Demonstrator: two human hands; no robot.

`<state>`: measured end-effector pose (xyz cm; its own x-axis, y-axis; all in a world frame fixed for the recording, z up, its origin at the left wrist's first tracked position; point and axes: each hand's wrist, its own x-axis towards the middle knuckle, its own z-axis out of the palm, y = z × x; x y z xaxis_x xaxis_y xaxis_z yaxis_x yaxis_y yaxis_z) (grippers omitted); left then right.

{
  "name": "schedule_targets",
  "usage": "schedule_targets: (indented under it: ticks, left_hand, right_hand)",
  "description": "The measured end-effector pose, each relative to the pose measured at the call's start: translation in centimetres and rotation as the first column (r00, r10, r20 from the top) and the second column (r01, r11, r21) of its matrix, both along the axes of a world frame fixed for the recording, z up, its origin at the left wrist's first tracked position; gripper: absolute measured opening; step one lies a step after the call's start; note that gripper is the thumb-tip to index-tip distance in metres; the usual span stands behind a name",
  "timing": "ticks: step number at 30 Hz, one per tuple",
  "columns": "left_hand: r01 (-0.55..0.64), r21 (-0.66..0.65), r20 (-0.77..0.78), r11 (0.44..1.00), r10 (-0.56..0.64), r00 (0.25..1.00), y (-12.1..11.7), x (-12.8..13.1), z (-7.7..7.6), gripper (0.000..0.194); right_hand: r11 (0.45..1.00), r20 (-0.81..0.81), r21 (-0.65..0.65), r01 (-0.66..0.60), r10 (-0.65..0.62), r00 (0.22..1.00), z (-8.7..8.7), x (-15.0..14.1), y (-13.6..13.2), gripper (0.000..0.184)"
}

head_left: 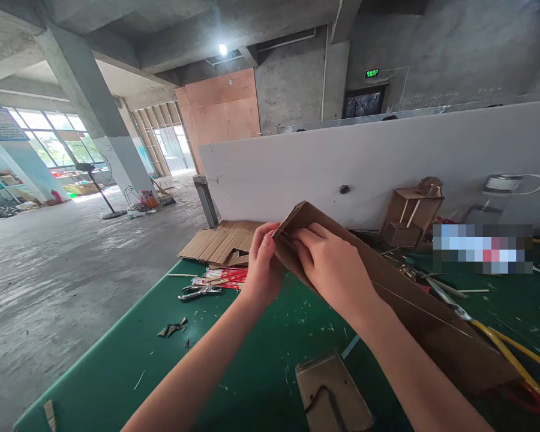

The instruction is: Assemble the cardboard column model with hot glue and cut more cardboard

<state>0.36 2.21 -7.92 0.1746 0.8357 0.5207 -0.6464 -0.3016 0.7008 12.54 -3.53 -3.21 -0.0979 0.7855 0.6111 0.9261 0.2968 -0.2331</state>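
A long folded piece of brown cardboard slants from the middle of the view down to the lower right, over the green table. My left hand grips its near left end, thumb and fingers closed on the edge. My right hand reaches into the fold at that same end, with its fingertips hidden inside the cardboard. Below my right wrist lies a small cardboard box with a dark cord on it. Left of my left hand are metal pliers and red-and-white wrapped sticks.
The green table carries dark scraps at left and flat corrugated cardboard at its far edge. A white partition stands behind. At right are a cardboard model and a yellow-handled tool.
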Motion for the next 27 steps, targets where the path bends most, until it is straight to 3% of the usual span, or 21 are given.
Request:
schedule_targets:
  ticks: [6, 10, 13, 15, 19, 21, 24, 27]
  left_hand:
    - [-0.013, 0.024, -0.027, 1.0, 0.014, 1.0, -1.2, 0.7, -0.3, 0.039]
    - [-0.05, 0.029, -0.017, 0.998, 0.051, 0.999, -0.6, 0.6, -0.1, 0.039]
    - [-0.13, 0.022, 0.02, 0.991, 0.129, 0.991, 1.0, -1.0, 1.0, 0.038]
    - [-0.194, 0.088, 0.019, 0.977, 0.193, 0.981, 2.0, -2.9, 2.3, 0.038]
    - [-0.393, 0.281, -0.027, 0.875, 0.417, 0.909, 2.7, -6.2, 4.5, 0.031]
    - [-0.399, 0.378, -0.112, 0.835, 0.469, 0.876, 2.7, -7.0, 5.0, 0.034]
    - [-0.341, 0.492, -0.211, 0.801, 0.49, 0.846, 2.7, -6.8, 5.3, 0.041]
    - [-0.278, 0.528, -0.28, 0.803, 0.473, 0.835, 3.2, -5.9, 5.6, 0.041]
  right_hand:
    - [0.992, -0.158, -0.019, -0.122, 0.117, 0.98, 0.4, 0.0, 0.1, 0.025]
    - [0.998, -0.078, 0.009, -0.064, 0.065, 0.995, 0.4, 0.2, 0.1, 0.024]
    - [0.997, 0.066, 0.07, 0.028, -0.032, 0.997, 0.4, 0.4, -0.4, 0.023]
    - [0.99, 0.114, 0.142, 0.025, -0.041, 0.993, 0.6, 0.5, -1.1, 0.023]
    - [0.969, 0.058, 0.245, -0.003, -0.012, 0.998, 2.0, 1.5, -2.6, 0.026]
    - [0.958, 0.009, 0.283, 0.046, -0.051, 0.999, 3.0, 3.2, -2.8, 0.026]
    - [0.916, -0.04, 0.334, 0.221, -0.22, 0.975, 4.4, 8.1, -2.2, 0.027]
    - [0.901, -0.046, 0.168, 0.4, -0.398, 0.916, 4.6, 14.2, -0.7, 0.031]
